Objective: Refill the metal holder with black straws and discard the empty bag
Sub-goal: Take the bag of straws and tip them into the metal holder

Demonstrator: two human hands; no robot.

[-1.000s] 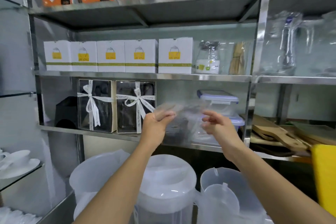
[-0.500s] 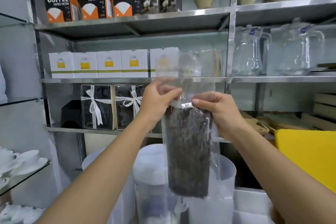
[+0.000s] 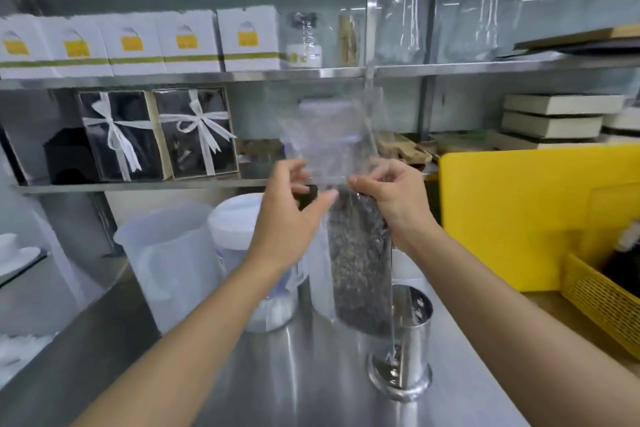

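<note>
A clear plastic bag (image 3: 332,139) packed with black straws (image 3: 360,263) hangs upright in front of me. My left hand (image 3: 287,218) and my right hand (image 3: 391,201) both pinch the bag just above the straws, close together, and its empty top stands up above my fingers. The shiny metal holder (image 3: 405,350) stands on the steel counter (image 3: 294,374) directly below and just right of the bag's lower end. The bag hides part of the holder's rim.
Translucent plastic pitchers (image 3: 173,260) and a lidded container (image 3: 239,222) stand behind the bag to the left. A yellow board (image 3: 519,211) and a yellow basket (image 3: 602,302) sit at the right. Shelves behind hold white boxes (image 3: 187,42), ribboned boxes (image 3: 194,135) and glass jugs (image 3: 408,14).
The bag came off the shelf and down over the counter, held by both hands. My view has dropped, and the metal holder now shows beneath the bag.
</note>
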